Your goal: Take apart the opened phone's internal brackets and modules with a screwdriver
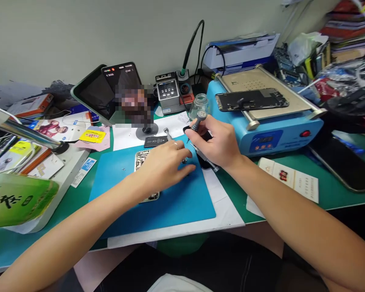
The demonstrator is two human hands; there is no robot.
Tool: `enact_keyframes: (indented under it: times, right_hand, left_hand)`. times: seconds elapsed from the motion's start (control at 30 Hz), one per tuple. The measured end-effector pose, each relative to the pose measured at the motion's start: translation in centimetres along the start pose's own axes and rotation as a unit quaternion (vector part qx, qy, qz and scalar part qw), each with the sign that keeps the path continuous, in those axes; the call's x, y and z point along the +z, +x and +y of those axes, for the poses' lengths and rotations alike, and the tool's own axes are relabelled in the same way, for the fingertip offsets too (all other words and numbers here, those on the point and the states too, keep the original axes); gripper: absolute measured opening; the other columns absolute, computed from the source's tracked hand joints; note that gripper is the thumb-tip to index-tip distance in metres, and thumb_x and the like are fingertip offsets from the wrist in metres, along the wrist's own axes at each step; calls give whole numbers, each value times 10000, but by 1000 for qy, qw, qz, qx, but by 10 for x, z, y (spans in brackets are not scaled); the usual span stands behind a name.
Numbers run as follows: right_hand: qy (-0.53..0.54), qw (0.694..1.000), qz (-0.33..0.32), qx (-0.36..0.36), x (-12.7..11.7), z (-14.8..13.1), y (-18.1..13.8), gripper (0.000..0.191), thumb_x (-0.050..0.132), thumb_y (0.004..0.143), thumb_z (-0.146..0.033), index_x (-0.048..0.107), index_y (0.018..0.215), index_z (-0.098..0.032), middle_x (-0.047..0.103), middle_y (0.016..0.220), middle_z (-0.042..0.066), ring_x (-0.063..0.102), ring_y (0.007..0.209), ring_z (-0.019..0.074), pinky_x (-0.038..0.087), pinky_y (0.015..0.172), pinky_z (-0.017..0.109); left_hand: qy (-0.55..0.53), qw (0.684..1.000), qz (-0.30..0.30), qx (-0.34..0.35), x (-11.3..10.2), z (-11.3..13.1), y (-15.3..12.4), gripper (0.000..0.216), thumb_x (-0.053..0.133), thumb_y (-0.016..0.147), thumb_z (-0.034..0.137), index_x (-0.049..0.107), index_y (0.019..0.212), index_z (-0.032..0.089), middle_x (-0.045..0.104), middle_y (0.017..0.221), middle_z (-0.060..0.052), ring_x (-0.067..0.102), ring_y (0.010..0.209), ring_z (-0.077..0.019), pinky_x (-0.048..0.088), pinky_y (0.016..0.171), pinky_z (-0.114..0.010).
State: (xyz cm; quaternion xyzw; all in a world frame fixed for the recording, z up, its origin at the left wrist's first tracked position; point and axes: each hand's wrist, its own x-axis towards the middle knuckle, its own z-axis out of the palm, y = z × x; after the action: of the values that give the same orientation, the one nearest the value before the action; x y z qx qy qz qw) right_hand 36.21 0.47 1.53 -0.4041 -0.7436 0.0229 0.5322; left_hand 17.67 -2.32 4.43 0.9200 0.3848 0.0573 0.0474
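Note:
My right hand [217, 140] is closed around a small grey screwdriver [201, 116], its round cap up and its tip pointing down. Other slim tools [211, 161] lie just below that hand, over a dark object that is partly hidden. My left hand [166, 164], with a ring on one finger, hovers over the blue mat [182, 207] with thumb and fingers apart. Beneath it lies an opened phone body [153, 196] with bare inner parts, mostly covered by the hand. Behind the left hand are a black phone battery [155, 141] and another screwdriver [167, 132].
A light-blue heating plate machine [231, 113] stands right, with a phone screen assembly [255, 99] on top. At the back are a soldering station [169, 95], a glass jar [200, 104] and a phone on a stand [124, 81]. A green package [21, 200] sits left.

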Motion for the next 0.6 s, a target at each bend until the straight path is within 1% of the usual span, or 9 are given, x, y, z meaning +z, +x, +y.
enact_keyframes:
  times: [0.07,0.13,0.2,0.27,0.33,0.4,0.43,0.5,0.6]
  right_hand:
    - [1,1000,8,4,0,0,-1,141,666,957,-336,608,877,-237,706,750,-5,678,666,179,550,670,322]
    - [11,1000,13,5,0,0,-1,131,653,970,-344,611,901,-241,718,779,1,681,679,181,569,690,334]
    - [23,1000,10,4,-2,-2,0,116,647,973,-341,618,922,-241,727,801,10,682,686,181,583,697,339]
    - [36,999,-2,0,-6,-6,6,114,651,968,-347,625,928,-243,723,797,8,678,682,175,588,690,334]
    - [45,999,-14,-4,-15,-15,15,114,648,972,-355,634,935,-248,716,794,1,678,695,168,591,698,326]
    - [42,999,-16,-5,-27,-28,28,101,636,986,-351,645,954,-255,717,823,-1,690,745,161,597,736,319]
    - [38,999,-9,-7,-33,-34,35,96,639,988,-352,648,960,-261,719,841,-3,694,763,157,600,745,314]
    - [27,1000,-2,-1,-46,-45,49,104,632,1003,-372,655,974,-274,730,911,1,702,791,147,606,751,305]
    - [21,997,72,-16,-61,-53,69,185,669,980,-462,653,974,-278,720,946,17,728,818,174,618,731,326]
  left_hand:
    - [-31,993,16,114,3,28,-6,269,546,1044,357,757,1051,190,701,1007,-80,652,917,-240,514,755,-374]
    - [-41,974,22,223,10,60,-9,283,526,1051,338,747,1063,161,709,1086,-96,637,908,-227,495,710,-372]
    - [-37,959,17,281,21,86,-8,298,552,1046,339,727,1100,103,706,1095,-115,634,973,-233,496,717,-368]
    - [-28,957,14,287,32,102,-3,367,558,1053,372,704,1183,62,714,1140,-133,639,1048,-245,513,792,-374]
    - [-21,959,21,281,44,107,0,488,557,1052,473,676,1280,57,687,1317,-148,611,1219,-273,515,926,-391]
    - [-9,962,27,273,53,106,1,601,504,1056,574,646,1364,79,615,1488,-137,543,1375,-292,453,1103,-420]
    - [0,963,25,270,57,105,0,653,469,1059,608,619,1416,82,588,1534,-130,520,1415,-297,419,1153,-431]
    - [15,964,18,266,62,105,-2,712,415,1062,643,580,1475,87,565,1566,-126,497,1450,-309,385,1190,-447]
    - [29,966,15,256,61,112,-2,712,422,1056,650,622,1435,81,594,1531,-146,504,1434,-332,403,1156,-452]
